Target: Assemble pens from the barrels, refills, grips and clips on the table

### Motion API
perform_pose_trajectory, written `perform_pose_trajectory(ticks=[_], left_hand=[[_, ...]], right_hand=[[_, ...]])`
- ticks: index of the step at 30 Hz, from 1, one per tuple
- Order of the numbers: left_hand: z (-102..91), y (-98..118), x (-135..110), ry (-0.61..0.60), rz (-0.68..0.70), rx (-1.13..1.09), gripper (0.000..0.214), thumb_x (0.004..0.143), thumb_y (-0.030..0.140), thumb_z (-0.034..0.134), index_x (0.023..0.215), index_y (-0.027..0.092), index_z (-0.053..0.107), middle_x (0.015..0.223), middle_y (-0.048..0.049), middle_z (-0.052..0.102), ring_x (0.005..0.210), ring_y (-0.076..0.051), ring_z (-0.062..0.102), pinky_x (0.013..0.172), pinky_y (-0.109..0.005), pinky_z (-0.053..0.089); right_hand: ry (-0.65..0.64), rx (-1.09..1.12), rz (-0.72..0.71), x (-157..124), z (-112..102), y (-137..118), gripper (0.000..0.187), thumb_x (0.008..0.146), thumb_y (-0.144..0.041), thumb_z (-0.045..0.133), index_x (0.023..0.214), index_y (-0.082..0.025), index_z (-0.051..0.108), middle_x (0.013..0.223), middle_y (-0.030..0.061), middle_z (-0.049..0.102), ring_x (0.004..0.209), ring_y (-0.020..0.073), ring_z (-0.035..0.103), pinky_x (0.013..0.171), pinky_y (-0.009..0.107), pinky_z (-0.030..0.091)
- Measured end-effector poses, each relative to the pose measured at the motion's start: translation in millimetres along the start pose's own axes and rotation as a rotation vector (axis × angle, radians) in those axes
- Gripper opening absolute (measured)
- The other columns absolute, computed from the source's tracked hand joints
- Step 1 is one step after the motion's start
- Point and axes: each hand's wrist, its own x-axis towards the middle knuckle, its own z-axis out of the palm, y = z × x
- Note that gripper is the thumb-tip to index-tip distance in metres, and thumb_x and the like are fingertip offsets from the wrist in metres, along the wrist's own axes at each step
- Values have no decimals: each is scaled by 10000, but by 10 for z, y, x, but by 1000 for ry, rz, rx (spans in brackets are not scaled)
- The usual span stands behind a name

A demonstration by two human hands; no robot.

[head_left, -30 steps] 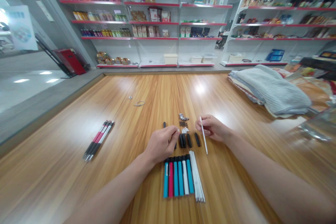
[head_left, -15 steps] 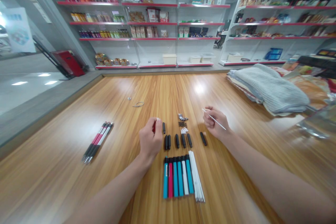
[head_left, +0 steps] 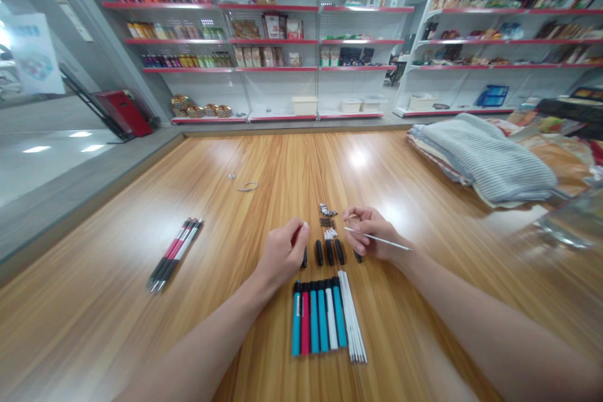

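Observation:
My left hand [head_left: 284, 248] is closed above the left end of a row of black grip sleeves [head_left: 330, 252], covering some. What it holds is hidden now; half a second ago a bit of red pen barrel showed in it. My right hand [head_left: 374, 235] pinches a thin white pen refill [head_left: 386, 242], its front end pointing left. One black sleeve [head_left: 358, 257] lies partly under that hand. Between the hands are small white parts [head_left: 330, 234], springs [head_left: 326, 223] and silver tips [head_left: 326, 209]. Closer to me are blue, red and white pen barrels [head_left: 321, 317] beside several white refills [head_left: 352, 317].
Several assembled pens [head_left: 174, 254] lie together on the left of the wooden table [head_left: 226, 339]. A wire ring [head_left: 249, 186] and a small metal piece [head_left: 231, 176] are farther back. Folded cloths [head_left: 485, 157] are piled at the right. Stocked shelves [head_left: 273, 42] stand beyond the table.
My left hand has moved right and turned, so the red in it no longer shows. My right hand has come left and lower with the refill, over the rightmost sleeve.

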Motion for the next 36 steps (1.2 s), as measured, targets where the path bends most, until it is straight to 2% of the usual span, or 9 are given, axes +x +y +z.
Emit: perform_pose_trajectory(ticks=[5, 10, 13, 20, 24, 26, 28, 31, 36], left_hand=[[3, -34, -17, -57, -30, -73, 240, 957, 338, 417, 793, 183, 499, 579, 42, 418, 545, -101, 424, 551, -226, 305], [-2, -39, -14, -142, 33, -83, 286, 963, 340, 414, 729, 179, 451, 575, 47, 386, 521, -89, 385, 540, -232, 288], [-3, -17, -9, -160, 76, -45, 288, 964, 330, 417, 721, 178, 442, 577, 52, 354, 510, -83, 362, 532, -237, 268], [-2, 11, -7, -174, 126, 37, 283, 967, 338, 399, 760, 176, 502, 599, 37, 390, 549, -98, 396, 570, -245, 283], [-5, 15, -4, -215, 128, 60, 294, 968, 349, 387, 786, 175, 538, 606, 30, 422, 553, -103, 411, 580, -242, 299], [-3, 16, -2, -225, 128, 66, 294, 966, 349, 387, 795, 176, 550, 606, 28, 430, 553, -105, 415, 579, -239, 304], [-1, 20, 0, -222, 129, 72, 295, 963, 348, 388, 794, 176, 558, 600, 28, 428, 551, -106, 415, 575, -235, 306], [2, 27, 0, -213, 130, 76, 288, 959, 337, 397, 789, 175, 564, 598, 30, 429, 550, -102, 415, 571, -228, 308], [3, 29, -3, -208, 135, 66, 280, 954, 321, 410, 767, 172, 555, 593, 36, 415, 542, -95, 401, 562, -225, 301]], right_hand=[[83, 164, -39, 49, 162, 53, 130, 759, -141, 605, 885, -171, 606, 446, -73, 427, 396, 91, 450, 379, 191, 335], [284, 205, -70, 64, 149, -24, 127, 802, -169, 642, 922, -197, 611, 590, -46, 500, 457, 66, 428, 380, 164, 292], [330, 189, -100, 79, 144, -14, 125, 802, -189, 674, 919, -194, 628, 692, -24, 531, 518, 64, 445, 380, 150, 286], [353, 145, -106, 101, 89, 34, 212, 797, -241, 695, 994, -164, 690, 801, 28, 566, 613, 82, 448, 387, 155, 315], [315, 71, -100, 84, 76, 53, 261, 757, -216, 717, 1012, -164, 701, 911, 68, 599, 694, 109, 491, 411, 167, 362], [282, 9, -95, 72, 91, 74, 302, 733, -213, 737, 1028, -172, 692, 927, 69, 604, 659, 102, 491, 400, 170, 347], [252, -37, -93, 59, 106, 99, 302, 726, -221, 745, 1019, -182, 681, 850, 41, 593, 556, 70, 440, 371, 166, 279], [228, -66, -84, 45, 108, 121, 206, 765, -248, 716, 950, -170, 672, 683, -2, 548, 462, 40, 347, 368, 166, 179], [229, -94, -77, 52, 102, 119, 159, 775, -267, 697, 877, -149, 668, 630, 1, 558, 451, 39, 327, 397, 184, 147]])
